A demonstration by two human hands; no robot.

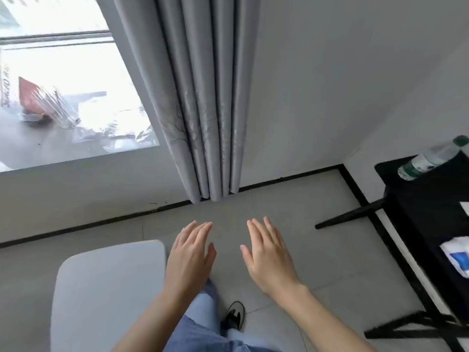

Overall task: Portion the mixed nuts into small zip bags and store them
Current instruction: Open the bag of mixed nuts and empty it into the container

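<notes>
We hold both hands out in the lower middle of the frame, backs up, above the grey floor [317, 250]. Our left hand [189, 260] has its fingers straight and close together and holds nothing; our right hand [269, 257] is likewise flat, fingers slightly spread, and holds nothing. The two hands are near each other but apart.

At the upper left of the frame, on a pale windowsill [30, 146], lies a red and silvery foil bag [43, 102] among crumpled clear plastic bags [114, 130]; we cannot tell what they contain.

Grey curtains [203, 97] hang at top centre. A pale grey chair seat [106, 295] sits at lower left, touching none of our hands. On the right edge a black table [431, 204] carries a plastic bottle [429, 158] lying on its side and a white and blue packet [459, 257]. Below us show jeans [203, 329] and a dark shoe [234, 316].
</notes>
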